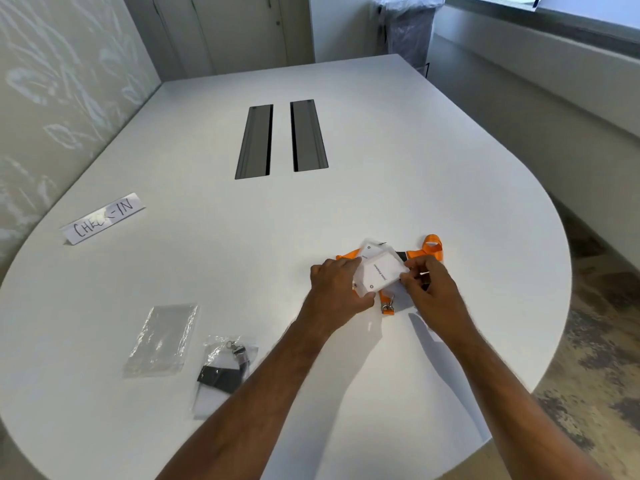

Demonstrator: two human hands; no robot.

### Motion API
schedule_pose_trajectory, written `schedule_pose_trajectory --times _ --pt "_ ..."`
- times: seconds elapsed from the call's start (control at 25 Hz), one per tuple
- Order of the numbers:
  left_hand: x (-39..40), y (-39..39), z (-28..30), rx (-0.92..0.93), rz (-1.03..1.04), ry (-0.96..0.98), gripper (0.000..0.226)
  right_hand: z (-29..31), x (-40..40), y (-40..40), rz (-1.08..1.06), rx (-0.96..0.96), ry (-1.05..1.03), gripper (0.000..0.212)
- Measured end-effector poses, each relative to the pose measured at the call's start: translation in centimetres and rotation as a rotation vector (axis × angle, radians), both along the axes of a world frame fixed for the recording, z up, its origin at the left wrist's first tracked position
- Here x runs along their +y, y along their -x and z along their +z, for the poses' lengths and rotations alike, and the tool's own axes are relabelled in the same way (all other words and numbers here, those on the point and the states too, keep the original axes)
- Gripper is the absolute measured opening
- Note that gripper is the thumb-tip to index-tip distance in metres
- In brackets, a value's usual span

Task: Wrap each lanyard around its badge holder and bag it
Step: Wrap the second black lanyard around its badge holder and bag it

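Head view: hands [381,282] hold badge holder [381,270] tilted diagonally.

Table [346,209] centre open; bags [162,339] near left forearm.

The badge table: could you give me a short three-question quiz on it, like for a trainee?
1. True or false: both hands, left hand and right hand, touch the badge holder.
2. What colour is the lanyard under it?
3. The bagged black lanyard lies: A) beside the empty bag, B) on the CHECK-IN sign, C) in a table slot.

Key: 1 true; 2 orange; 3 A.
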State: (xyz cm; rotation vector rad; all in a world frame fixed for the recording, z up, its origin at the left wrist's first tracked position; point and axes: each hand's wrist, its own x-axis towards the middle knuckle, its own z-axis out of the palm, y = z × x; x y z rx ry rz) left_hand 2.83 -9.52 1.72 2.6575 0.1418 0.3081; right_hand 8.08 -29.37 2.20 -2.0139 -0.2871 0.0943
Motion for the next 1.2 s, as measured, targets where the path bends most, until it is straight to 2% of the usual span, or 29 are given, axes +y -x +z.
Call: schedule_pose_trajectory --times 0.12,0.2,0.28,0.36,0.44,0.56,0.68,0.76,0.84,0.96,1.04,1.12,1.2 --pt "0.2 1.5 1.3 -0.159 0.024 -0.007 0.070 0.6 -0.3 -0.2 -0.011 0.020 -0.158 0.013" --pt "0.6 2.4 2.5 -0.253 0.024 -0.036 0.070 1.5 0.0 0.0 0.051 0.105 -0.266 0.019" --pt "0.7 3.2 3.6 -0.260 0.030 -0.052 0.075 2.2 0.4 0.2 0.102 0.235 -0.325 0.032" --pt "0.7 3.8 4.5 -0.222 0.054 -0.006 0.080 2.7 1.0 0.4 0.201 0.241 -0.338 0.038" --pt "0.4 4.3 5.1 -0.201 0.086 0.117 0.082 2.8 1.7 1.0 0.386 0.174 -0.287 0.040" --pt "0.3 4.6 5.4 -0.192 0.173 0.469 0.081 2.6 3.4 2.2 0.563 0.002 -0.012 0.040" --pt "1.0 4.5 5.8 -0.103 0.274 0.703 0.071 1.9 5.5 3.3 0.529 -0.137 0.058 0.041" --pt "1.4 4.6 5.9 -0.064 0.303 0.808 0.066 1.6 6.6 3.6 0.461 -0.159 0.032 0.031" --pt "1.7 5.0 6.0 -0.093 0.314 0.891 0.067 1.4 7.1 3.4 0.428 -0.149 -0.012 0.013" --pt "2.9 5.3 6.0 -0.199 0.324 1.060 0.044 2.3 6.9 3.2 0.482 -0.108 -0.033 0.014" --pt "4.1 5.7 6.1 -0.238 0.315 1.113 0.028 3.0 6.5 2.9 0.516 -0.094 -0.013 0.020" --pt "5.5 6.2 6.4 -0.237 0.286 1.053 0.020 3.5 6.0 2.2 0.547 -0.070 0.002 0.022" --pt "6.8 6.6 6.6 -0.204 0.264 0.942 0.018 4.1 5.6 1.5 0.549 -0.033 0.023 0.014"
